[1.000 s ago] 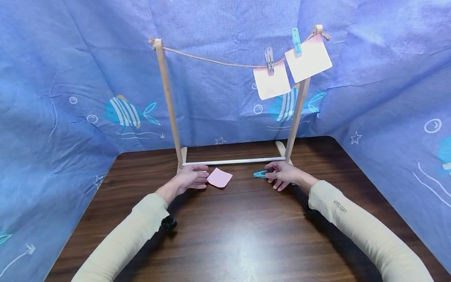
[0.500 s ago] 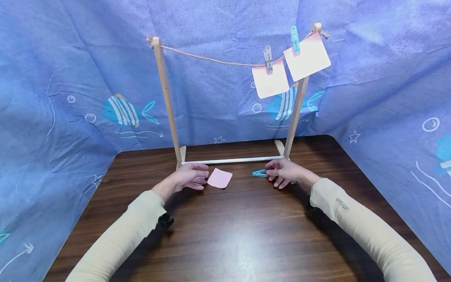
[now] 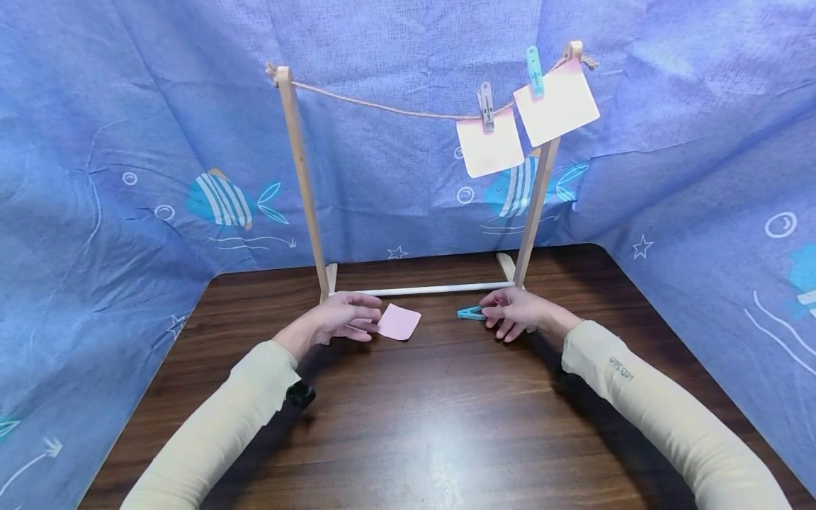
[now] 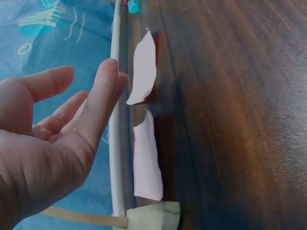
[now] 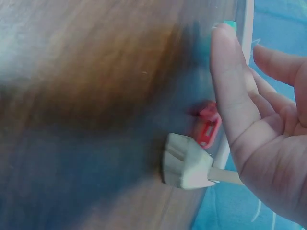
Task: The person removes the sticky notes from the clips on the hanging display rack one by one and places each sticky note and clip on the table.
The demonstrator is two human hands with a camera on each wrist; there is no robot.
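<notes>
My left hand [image 3: 347,316] hovers with loosely bent fingers, its fingertips at the left edge of a pink sticky note [image 3: 399,323] on the table. In the left wrist view a second pink note [image 4: 147,163] lies beside the first; from the head view my hand hides it. My right hand [image 3: 518,312] has its fingers relaxed and nothing between thumb and fingers in the right wrist view. Its fingertips are right at the end of a light blue clothespin [image 3: 462,314]. A red clothespin [image 5: 211,111] lies under that hand, mostly hidden from above.
Behind the hands stands a wooden frame [image 3: 302,170] with a white bottom bar [image 3: 421,290]. On its sagging string [image 3: 389,110], a grey clothespin [image 3: 487,106] and a blue clothespin [image 3: 534,71] hold two notes at the right. A blue fish-print cloth [image 3: 395,198] surrounds the table [image 3: 408,425].
My left hand has shifted slightly right, and its fingertips now overlap the edge of the note. The right hand stays almost still beside the blue clothespin. The head view has shifted a little.
</notes>
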